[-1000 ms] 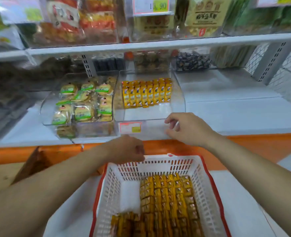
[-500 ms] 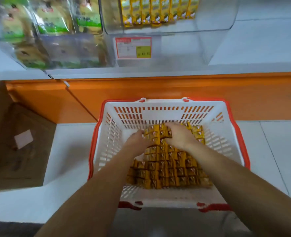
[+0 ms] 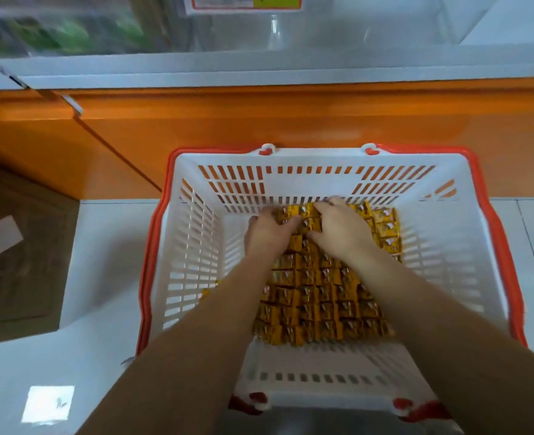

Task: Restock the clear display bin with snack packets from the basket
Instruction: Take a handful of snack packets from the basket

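Looking down through the head camera, I saw the orange shelf base [image 3: 259, 114] spanning the top, with the clear display bin [image 3: 385, 20] above it at the frame's edge. The white basket [image 3: 291, 158] stood just beside that base, yellow snack packets [image 3: 322, 296] lying in rows on its bottom. The left hand [image 3: 269, 233] and right hand [image 3: 341, 230] both curled round a clump of packets near the far wall.

Bright, even light; wide-angle bending at edges, top blurred, glare on the floor [image 3: 48, 404].

Inside the basket [image 3: 291, 158], left hand [image 3: 267, 235] and right hand [image 3: 342, 235] grip snack packets [image 3: 322, 296].
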